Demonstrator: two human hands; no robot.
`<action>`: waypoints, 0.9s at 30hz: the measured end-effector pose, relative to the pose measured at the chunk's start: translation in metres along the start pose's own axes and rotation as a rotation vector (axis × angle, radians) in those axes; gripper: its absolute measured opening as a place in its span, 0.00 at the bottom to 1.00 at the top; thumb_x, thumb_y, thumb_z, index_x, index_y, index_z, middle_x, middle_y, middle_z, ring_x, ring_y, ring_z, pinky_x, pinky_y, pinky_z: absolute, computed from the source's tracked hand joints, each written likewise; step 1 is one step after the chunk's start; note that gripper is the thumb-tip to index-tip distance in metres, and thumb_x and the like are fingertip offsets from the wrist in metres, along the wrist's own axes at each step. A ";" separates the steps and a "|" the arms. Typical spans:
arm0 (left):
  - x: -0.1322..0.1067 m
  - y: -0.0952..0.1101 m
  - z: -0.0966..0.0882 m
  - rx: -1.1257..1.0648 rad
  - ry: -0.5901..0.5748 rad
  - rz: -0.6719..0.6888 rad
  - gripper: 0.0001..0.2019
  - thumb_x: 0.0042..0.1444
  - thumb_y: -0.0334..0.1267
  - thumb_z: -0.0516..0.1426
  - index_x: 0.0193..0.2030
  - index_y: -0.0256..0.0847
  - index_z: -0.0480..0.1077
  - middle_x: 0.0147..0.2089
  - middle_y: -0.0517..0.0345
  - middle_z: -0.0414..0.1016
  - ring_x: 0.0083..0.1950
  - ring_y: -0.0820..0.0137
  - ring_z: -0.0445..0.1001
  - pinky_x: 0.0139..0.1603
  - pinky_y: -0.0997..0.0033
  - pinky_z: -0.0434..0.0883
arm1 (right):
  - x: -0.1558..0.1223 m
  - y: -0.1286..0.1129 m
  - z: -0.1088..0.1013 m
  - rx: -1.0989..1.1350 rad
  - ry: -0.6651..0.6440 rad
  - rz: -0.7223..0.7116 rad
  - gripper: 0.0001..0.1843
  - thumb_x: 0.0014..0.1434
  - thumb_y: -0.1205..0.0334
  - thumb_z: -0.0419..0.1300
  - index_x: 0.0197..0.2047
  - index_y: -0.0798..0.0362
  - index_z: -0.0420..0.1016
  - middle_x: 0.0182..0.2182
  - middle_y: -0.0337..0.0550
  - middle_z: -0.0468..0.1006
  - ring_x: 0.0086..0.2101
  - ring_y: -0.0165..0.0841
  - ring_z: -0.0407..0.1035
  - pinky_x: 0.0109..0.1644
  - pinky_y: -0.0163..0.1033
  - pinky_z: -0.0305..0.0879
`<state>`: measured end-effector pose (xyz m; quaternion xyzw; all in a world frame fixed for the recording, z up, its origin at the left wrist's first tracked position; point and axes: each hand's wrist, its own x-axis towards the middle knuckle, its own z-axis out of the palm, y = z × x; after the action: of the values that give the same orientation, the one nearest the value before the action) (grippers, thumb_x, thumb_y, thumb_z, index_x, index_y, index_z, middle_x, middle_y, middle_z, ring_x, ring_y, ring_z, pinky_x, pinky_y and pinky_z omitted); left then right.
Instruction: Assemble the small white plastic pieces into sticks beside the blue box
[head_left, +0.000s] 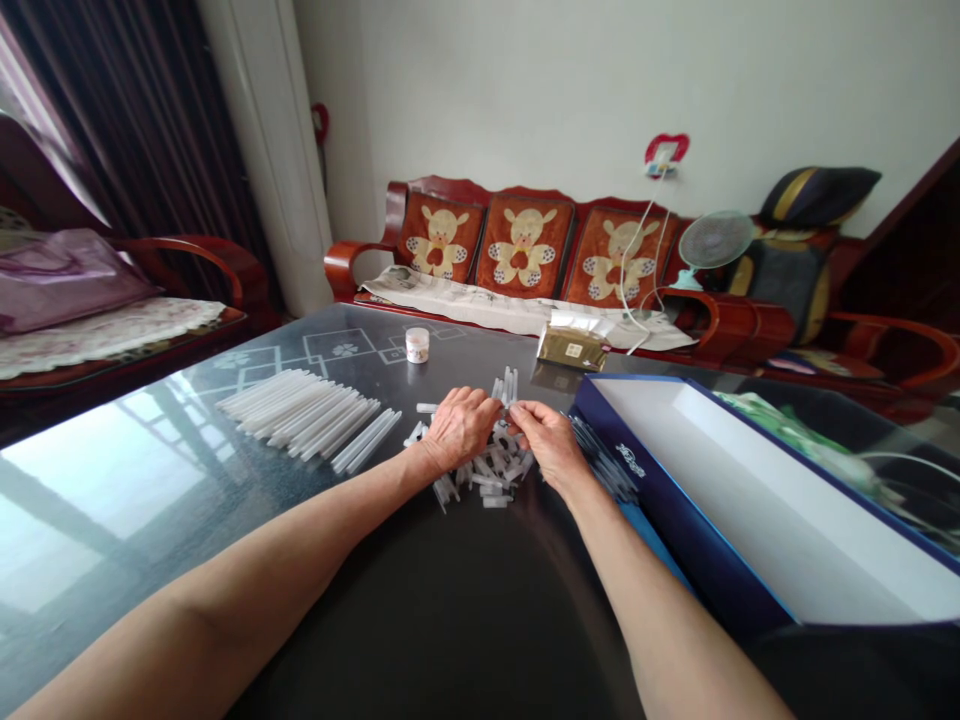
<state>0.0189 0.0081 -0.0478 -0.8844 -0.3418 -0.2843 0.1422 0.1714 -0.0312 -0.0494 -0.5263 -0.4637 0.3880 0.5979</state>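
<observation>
Over a pile of small translucent white plastic pieces (495, 470), my left hand (461, 428) and my right hand (553, 440) meet with their fingertips almost touching. Both are closed, thumb and fingers pinched together. Whatever sits between the fingertips is too small to make out. Several short clear tubes (507, 384) stick up just beyond my fingers. To the left of the pile, long white tubes (307, 412) lie side by side in a row. Thin dark rods (606, 462) lie right of my right hand, against a blue box.
The open blue box (675, 520) with a white inside takes up the table's right side. A small white jar (417, 346) and a tissue box (574, 346) stand farther back on the dark glossy table (187, 520). Beyond are a wooden sofa (352, 262) and a fan (716, 240).
</observation>
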 end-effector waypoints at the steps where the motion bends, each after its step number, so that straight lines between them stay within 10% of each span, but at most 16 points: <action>1: 0.000 0.000 0.000 -0.001 0.001 -0.001 0.16 0.66 0.40 0.42 0.42 0.41 0.70 0.34 0.55 0.69 0.37 0.66 0.64 0.42 0.66 0.59 | 0.000 -0.001 -0.001 0.020 -0.013 0.006 0.18 0.42 0.50 0.66 0.32 0.55 0.75 0.27 0.40 0.77 0.27 0.30 0.69 0.23 0.30 0.57; 27: 0.000 0.001 -0.002 -0.011 -0.044 -0.002 0.17 0.66 0.40 0.42 0.40 0.40 0.70 0.34 0.53 0.69 0.38 0.65 0.65 0.42 0.64 0.60 | 0.001 -0.004 -0.003 0.051 -0.014 0.113 0.18 0.45 0.51 0.64 0.35 0.54 0.72 0.30 0.42 0.77 0.24 0.28 0.70 0.16 0.27 0.49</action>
<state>0.0189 0.0066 -0.0461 -0.8908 -0.3443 -0.2667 0.1293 0.1748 -0.0319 -0.0454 -0.5335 -0.4275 0.4363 0.5850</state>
